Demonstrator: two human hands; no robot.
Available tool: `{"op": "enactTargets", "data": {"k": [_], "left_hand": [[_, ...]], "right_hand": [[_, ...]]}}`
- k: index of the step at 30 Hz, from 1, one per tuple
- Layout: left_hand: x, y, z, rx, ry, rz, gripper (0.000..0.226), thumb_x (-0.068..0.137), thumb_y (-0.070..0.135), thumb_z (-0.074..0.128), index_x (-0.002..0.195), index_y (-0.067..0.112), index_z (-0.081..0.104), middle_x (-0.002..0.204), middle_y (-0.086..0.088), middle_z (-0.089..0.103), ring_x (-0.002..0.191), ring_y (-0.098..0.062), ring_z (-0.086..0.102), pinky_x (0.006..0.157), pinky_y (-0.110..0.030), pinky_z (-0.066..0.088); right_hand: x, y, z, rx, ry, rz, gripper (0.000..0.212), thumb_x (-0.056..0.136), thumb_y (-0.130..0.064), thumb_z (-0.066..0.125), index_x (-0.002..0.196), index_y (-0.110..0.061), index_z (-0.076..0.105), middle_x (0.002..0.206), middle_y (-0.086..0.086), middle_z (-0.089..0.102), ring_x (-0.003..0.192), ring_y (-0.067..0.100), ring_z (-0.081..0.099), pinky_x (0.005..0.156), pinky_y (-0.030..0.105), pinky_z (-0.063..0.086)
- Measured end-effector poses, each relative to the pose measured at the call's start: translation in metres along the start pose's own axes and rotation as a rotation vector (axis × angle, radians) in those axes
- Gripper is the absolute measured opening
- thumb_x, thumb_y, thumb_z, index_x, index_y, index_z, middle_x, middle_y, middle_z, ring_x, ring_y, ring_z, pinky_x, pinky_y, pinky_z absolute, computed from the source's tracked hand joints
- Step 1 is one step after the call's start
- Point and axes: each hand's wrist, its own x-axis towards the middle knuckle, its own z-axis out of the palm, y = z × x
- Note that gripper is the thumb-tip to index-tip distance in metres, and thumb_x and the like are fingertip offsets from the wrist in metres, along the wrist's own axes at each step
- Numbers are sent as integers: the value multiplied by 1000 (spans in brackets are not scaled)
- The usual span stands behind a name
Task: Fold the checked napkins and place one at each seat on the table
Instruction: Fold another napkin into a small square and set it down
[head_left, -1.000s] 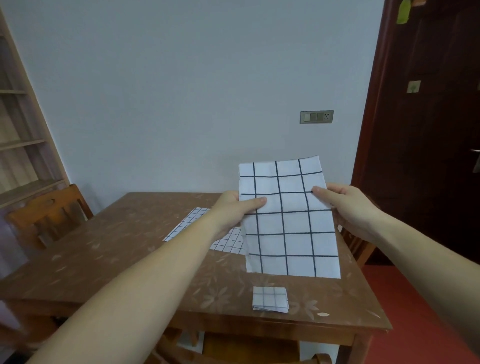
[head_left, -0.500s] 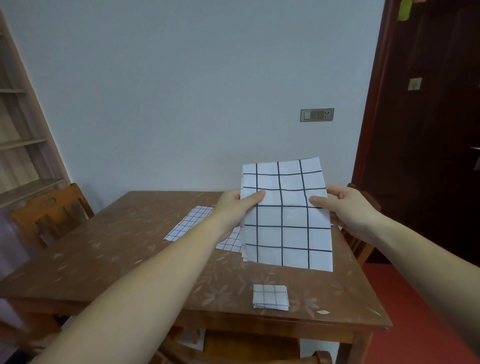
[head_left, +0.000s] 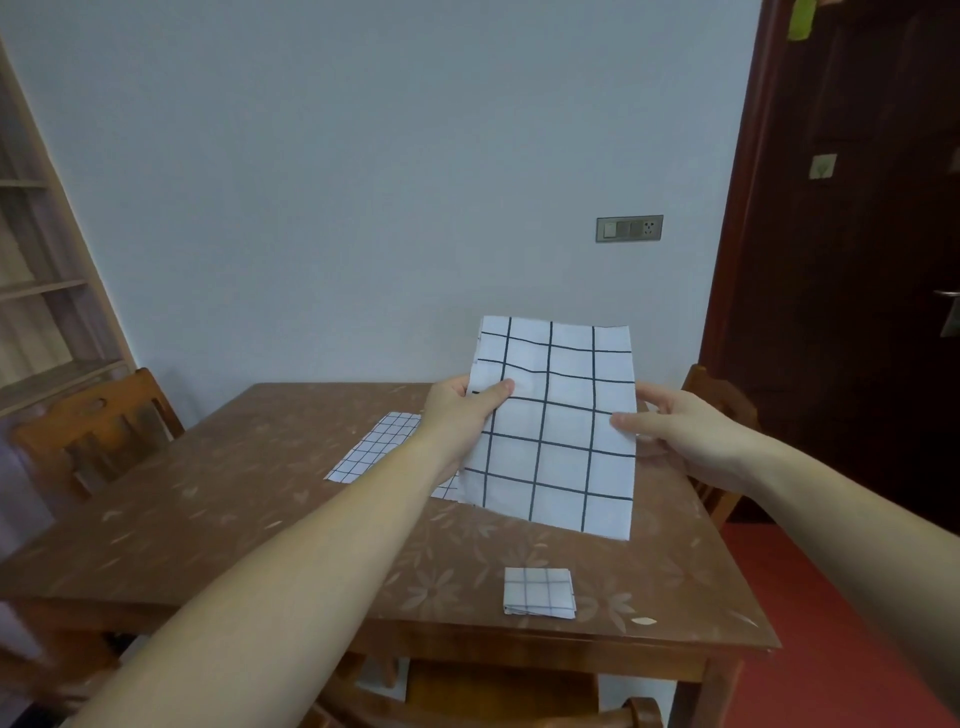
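Note:
I hold a white napkin with a wide black check (head_left: 556, 426) upright above the brown wooden table (head_left: 218, 499). My left hand (head_left: 457, 415) pinches its left edge and my right hand (head_left: 680, 436) grips its right edge. The napkin's lower edge hangs just above the tabletop, tilted. A small folded checked napkin (head_left: 539, 592) lies near the table's front edge. Another napkin with a finer check (head_left: 374, 447) lies flat in the middle of the table, partly hidden behind my left arm and the held napkin.
A wooden chair (head_left: 93, 426) stands at the table's left side, another chair (head_left: 722, 410) at the right, and a chair back (head_left: 498, 696) shows below the front edge. A dark door (head_left: 857, 260) is on the right, shelves (head_left: 41, 291) on the left.
The held napkin has risen slightly and its lower edge has swung up and away from the table. Both hands keep their grip on the edges.

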Motion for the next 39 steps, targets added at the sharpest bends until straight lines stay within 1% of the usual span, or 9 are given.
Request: {"op": "enactTargets", "data": {"k": [4,10,16,19,22,26,32,35,39], "left_hand": [[1,0,2,-11,46,37,7,90,18,69,83,19,72,83,2,75,77,-15,71,71,-30,59],[2,-1,2,-31,99,52,7,92,20,67,86,21,71,86,4,74,78,-13,70,66,-25,55],[3,1,4,-68,135,52,10,93,19,65,85,20,71,85,4,74,78,-14,70,67,-28,56],[4,0,5,-82,146,37,8,93,21,65,88,19,71,91,0,75,85,-19,71,75,-33,58],[3,0,4,-83,130,24,7,93,23,65,91,19,71,95,-1,75,88,-21,71,78,-36,58],[1,0,4,-75,55,-25,9,93,25,65,97,21,71,100,-1,75,90,-19,72,74,-33,57],[-3,5,-1,-39,24,-46,15,88,19,71,101,13,75,100,-5,76,88,-21,71,71,-29,56],[-4,6,-4,-23,15,-29,31,83,13,74,113,17,67,103,-5,73,97,-22,69,89,-38,55],[-5,7,-7,45,-6,35,49,83,5,73,123,30,59,87,-2,69,87,-17,69,82,-28,52]], "right_hand": [[-2,-1,1,-1,-26,17,46,94,-5,61,137,-17,51,72,-4,71,57,9,59,84,38,48],[1,-2,3,50,69,-1,75,85,3,68,148,-20,34,71,4,73,64,16,67,71,31,54],[-6,-4,7,28,32,-2,103,82,10,69,151,-45,16,113,12,71,99,28,72,84,36,59],[-8,-6,4,-2,-3,-28,93,87,1,68,147,-53,20,114,4,72,97,21,72,82,35,56],[-11,-12,7,-27,-53,-27,64,94,-7,61,143,-41,36,94,-8,72,78,6,72,73,27,55],[-5,-12,9,-9,142,-81,33,97,-13,58,127,-24,62,82,0,61,59,6,62,59,18,49],[-1,-8,5,-107,306,-137,23,94,-9,60,110,-22,71,61,-2,31,45,5,38,53,17,41],[-1,-8,5,-157,343,-158,22,94,-10,61,108,-23,71,64,-1,34,46,1,44,48,12,40],[-1,-8,3,-252,348,-168,20,90,-15,66,106,-26,72,70,11,36,62,22,38,55,24,38]]}}
